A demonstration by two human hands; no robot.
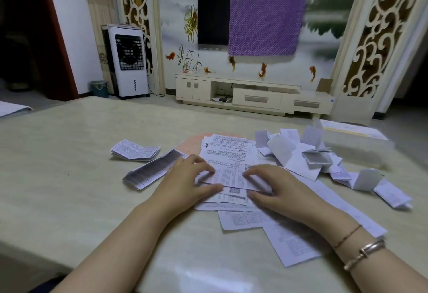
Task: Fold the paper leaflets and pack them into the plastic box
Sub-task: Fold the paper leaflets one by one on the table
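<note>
**Both hands on one leaflet, box far to the right**

The left hand [190, 180] and the right hand [274, 187] both hold the same leaflet [228, 178] in the middle of the table [69, 153]. Each hand pinches one end of it, fingers curled on top and thumb at the near edge, so both are closed on the paper. The leaflet is partly folded, and its long axis runs left to right, from one hand to the other. The fold line seems to run along this same axis, so I think the step now is to press the crease flat.

Under the leaflet lies a loose pile of sheets [231, 146], not yet folded. Two folded leaflets [135, 151] lie to the left of the left hand. More crumpled and half-folded papers [298, 153] lie to the right.

The box [356, 147] stands at the far right, behind those papers and well apart from both hands. The right hand is clearly nearer to it, so probably this hand should carry the finished leaflet there, moving right and away from the body.
</note>
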